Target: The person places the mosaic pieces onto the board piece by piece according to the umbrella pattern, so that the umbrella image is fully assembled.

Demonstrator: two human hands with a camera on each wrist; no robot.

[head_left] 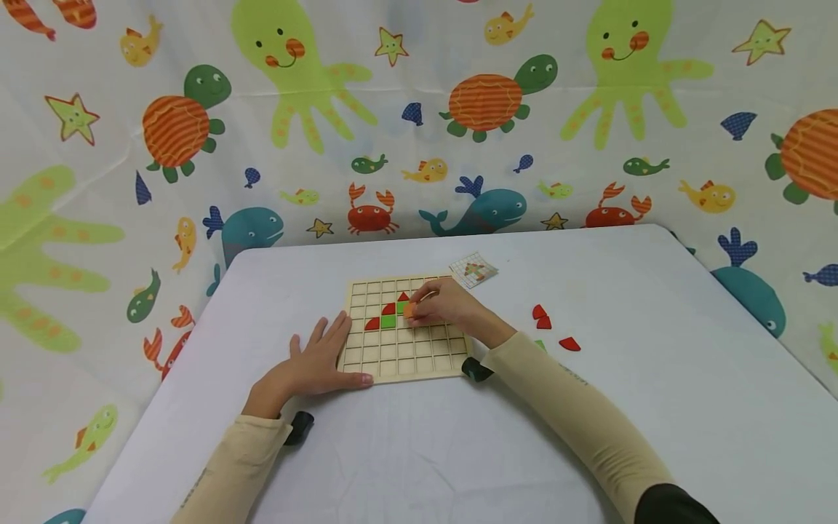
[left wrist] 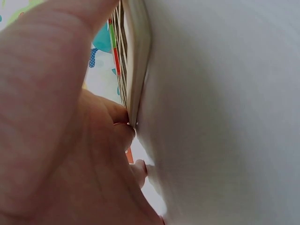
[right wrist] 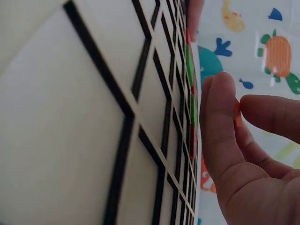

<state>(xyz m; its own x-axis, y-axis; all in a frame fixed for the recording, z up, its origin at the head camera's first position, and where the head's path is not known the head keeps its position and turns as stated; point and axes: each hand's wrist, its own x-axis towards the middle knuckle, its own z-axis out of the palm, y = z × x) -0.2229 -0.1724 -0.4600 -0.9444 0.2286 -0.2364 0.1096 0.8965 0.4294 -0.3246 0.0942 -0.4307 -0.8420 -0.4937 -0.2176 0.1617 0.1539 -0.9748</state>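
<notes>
A wooden grid board [head_left: 406,356] lies on the white table. My left hand [head_left: 317,364] rests at its left side, fingers spread along the edge and the thumb at the near left corner. In the head view, my right hand [head_left: 448,302] is over the upper middle of the board. It pinches a small orange tile [right wrist: 237,114] between thumb and fingers, partly hidden by them. Just left of this hand, red quarter-round tiles [head_left: 372,324], green square tiles [head_left: 388,321] and a red triangle tile [head_left: 403,296] form a stepped shape on the grid.
A small printed pattern card [head_left: 473,270] lies behind the board. To the right are loose red tiles [head_left: 570,343] and a green tile [head_left: 540,344] partly hidden by the right sleeve [head_left: 563,386]. A sea-animal cloth [head_left: 393,160] hangs behind the table.
</notes>
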